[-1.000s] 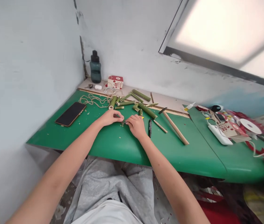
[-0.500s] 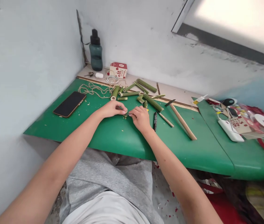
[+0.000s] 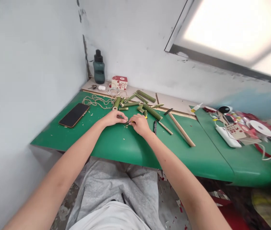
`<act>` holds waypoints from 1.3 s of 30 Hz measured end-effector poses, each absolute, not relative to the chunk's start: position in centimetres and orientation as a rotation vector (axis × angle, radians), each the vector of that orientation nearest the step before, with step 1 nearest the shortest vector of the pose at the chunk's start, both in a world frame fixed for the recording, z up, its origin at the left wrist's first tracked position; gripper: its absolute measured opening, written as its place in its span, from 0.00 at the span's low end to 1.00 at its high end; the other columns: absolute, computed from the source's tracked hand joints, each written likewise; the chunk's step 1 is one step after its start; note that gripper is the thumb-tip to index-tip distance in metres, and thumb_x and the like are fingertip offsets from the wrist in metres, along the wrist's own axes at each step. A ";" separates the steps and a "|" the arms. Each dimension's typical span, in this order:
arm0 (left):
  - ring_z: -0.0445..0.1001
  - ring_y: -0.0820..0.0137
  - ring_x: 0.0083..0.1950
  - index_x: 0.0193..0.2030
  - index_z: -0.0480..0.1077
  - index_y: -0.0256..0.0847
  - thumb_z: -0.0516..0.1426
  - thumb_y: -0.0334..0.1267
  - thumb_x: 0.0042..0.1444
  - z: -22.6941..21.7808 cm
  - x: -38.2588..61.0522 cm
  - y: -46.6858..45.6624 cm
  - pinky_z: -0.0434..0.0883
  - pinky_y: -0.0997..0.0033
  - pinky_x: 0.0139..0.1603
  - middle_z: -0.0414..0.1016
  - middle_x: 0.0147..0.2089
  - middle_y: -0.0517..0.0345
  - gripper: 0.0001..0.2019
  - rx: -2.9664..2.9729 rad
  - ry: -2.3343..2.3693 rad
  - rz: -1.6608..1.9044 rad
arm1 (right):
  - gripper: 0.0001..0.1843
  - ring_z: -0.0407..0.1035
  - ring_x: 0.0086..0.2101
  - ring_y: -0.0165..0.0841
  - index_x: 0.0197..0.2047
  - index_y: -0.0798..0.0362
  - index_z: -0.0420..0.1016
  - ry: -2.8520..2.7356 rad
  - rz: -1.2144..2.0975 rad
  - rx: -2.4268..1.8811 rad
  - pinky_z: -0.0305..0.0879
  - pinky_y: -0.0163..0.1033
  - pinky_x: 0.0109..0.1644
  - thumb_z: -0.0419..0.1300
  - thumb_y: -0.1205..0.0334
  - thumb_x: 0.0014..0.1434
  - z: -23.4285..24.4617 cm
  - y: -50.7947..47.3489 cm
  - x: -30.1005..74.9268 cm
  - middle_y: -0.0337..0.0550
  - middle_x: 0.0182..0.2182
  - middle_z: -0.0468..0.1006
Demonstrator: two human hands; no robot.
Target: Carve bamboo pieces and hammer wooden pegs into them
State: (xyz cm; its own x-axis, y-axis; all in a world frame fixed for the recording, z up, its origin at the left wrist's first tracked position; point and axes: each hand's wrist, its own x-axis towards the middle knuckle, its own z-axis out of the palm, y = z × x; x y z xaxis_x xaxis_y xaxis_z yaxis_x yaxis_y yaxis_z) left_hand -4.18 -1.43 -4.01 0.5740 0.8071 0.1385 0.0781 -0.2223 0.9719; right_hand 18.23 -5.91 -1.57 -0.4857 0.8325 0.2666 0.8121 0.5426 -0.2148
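Note:
My left hand [image 3: 113, 118] pinches a small pale piece, apparently bamboo [image 3: 126, 119], between thumb and fingers, just above the green tabletop. My right hand [image 3: 140, 124] is closed round a small knife [image 3: 131, 122], its dark blade turned toward that piece and bits of yellow handle showing; the palm hides most of it. Fine shavings [image 3: 126, 126] lie below the fingertips. Beyond the hands are several cut green bamboo tubes [image 3: 152, 111]. A black marker [image 3: 155, 127] lies right of my right hand, near a thin stick [image 3: 166, 127].
A hammer [image 3: 180, 130] lies to the right. Left are a phone [image 3: 74, 115] and loose twine [image 3: 95, 101]. A bottle [image 3: 99, 68] and a small box [image 3: 119, 83] stand along the wall. A power strip [image 3: 228, 135] and clutter occupy the right. Part of another person shows at the right edge.
The camera view has tilted up slightly, so everything sits a little lower and further left. Both hands stay together at the small piece; the knife has shifted only slightly.

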 end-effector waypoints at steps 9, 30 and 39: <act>0.82 0.65 0.44 0.37 0.80 0.37 0.70 0.51 0.52 -3.9 -4.3 -1.5 0.78 0.63 0.51 0.85 0.49 0.46 0.18 1.668 0.771 0.793 | 0.10 0.69 0.44 0.40 0.43 0.48 0.83 -2.354 0.082 -1.266 0.59 0.46 0.51 0.60 0.59 0.71 -2.7 -7.2 19.2 0.45 0.40 0.83; 0.82 0.65 0.45 0.36 0.80 0.37 0.71 0.46 0.49 -3.5 -4.4 -2.4 0.77 0.63 0.51 0.85 0.46 0.48 0.15 1.630 0.688 0.762 | 0.10 0.66 0.44 0.42 0.45 0.48 0.83 -2.387 0.065 -1.263 0.57 0.48 0.50 0.58 0.61 0.71 -3.1 -7.5 18.2 0.45 0.39 0.82; 0.82 0.65 0.42 0.36 0.76 0.36 0.70 0.48 0.52 -3.0 -3.8 -2.5 0.77 0.62 0.50 0.84 0.44 0.47 0.16 1.616 0.836 0.870 | 0.10 0.68 0.46 0.41 0.45 0.47 0.81 -2.329 0.033 -1.284 0.58 0.47 0.52 0.56 0.60 0.72 -2.7 -8.4 18.2 0.45 0.41 0.82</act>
